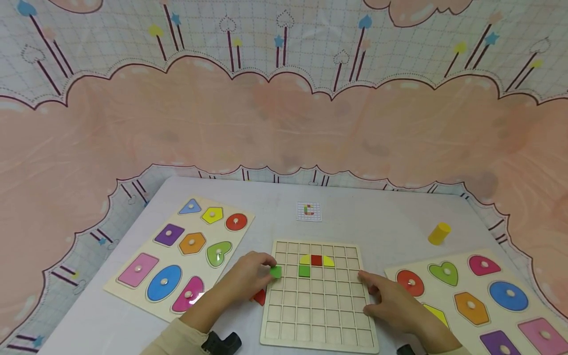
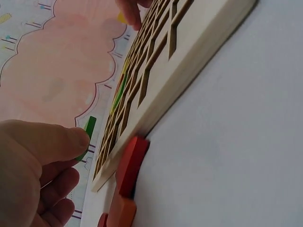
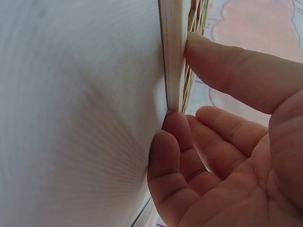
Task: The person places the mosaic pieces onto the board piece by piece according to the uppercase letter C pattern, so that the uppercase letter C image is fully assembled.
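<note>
A small green square tile (image 1: 276, 271) is pinched between the thumb and fingers of my left hand (image 1: 248, 276), just over the left edge of the wooden grid board (image 1: 319, 315). In the left wrist view the green tile (image 2: 89, 132) stands on edge in that pinch. My right hand (image 1: 392, 303) rests at the board's right edge, thumb and fingertips touching its side. On the board's upper rows sit a red square (image 1: 316, 260) between two yellow curved pieces (image 1: 328, 261), and a green square (image 1: 304, 271) below the left one.
Red pieces (image 2: 132, 163) and an orange piece (image 2: 122, 213) lie against the board's left side. A knobbed shape puzzle (image 1: 151, 266) flanks each side. Behind the board lies a pattern card (image 1: 308, 211); a yellow cylinder (image 1: 439, 233) is at the back right.
</note>
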Demonstrator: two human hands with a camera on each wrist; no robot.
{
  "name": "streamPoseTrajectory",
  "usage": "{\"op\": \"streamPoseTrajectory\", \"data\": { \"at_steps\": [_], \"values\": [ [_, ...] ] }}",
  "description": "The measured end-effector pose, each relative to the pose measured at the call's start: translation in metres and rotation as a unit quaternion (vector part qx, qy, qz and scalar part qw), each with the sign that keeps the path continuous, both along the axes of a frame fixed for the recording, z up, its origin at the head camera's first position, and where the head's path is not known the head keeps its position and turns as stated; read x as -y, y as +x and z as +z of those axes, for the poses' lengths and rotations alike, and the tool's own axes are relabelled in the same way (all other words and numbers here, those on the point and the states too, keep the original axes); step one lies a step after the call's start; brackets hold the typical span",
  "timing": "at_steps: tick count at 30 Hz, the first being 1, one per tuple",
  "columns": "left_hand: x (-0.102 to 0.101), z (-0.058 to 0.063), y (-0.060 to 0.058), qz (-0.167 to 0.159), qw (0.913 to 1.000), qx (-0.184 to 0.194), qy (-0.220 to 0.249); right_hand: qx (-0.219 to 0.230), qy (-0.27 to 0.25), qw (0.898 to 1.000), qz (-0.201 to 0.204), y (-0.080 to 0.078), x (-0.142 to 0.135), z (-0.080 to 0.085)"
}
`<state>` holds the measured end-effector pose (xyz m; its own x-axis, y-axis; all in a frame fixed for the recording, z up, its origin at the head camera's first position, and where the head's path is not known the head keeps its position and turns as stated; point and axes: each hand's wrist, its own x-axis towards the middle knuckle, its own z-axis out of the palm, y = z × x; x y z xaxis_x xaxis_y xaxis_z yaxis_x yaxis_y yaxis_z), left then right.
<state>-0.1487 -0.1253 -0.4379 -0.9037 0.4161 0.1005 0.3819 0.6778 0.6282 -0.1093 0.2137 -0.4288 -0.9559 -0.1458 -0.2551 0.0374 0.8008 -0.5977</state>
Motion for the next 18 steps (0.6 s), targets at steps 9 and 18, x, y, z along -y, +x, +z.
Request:
{"op": "streamPoseTrajectory", "data": {
  "at_steps": [9,18],
  "values": [
    [-0.010,-0.002,0.003,-0.016,0.9994,-0.026,-0.018,0.013,0.000,1.000,-0.008,0.000,0.001,-0.001],
    [-0.021,-0.005,0.007,-0.014,0.9998,-0.006,-0.011,0.011,-0.002,1.000,-0.005,0.000,0.000,0.000]
  ]
}}
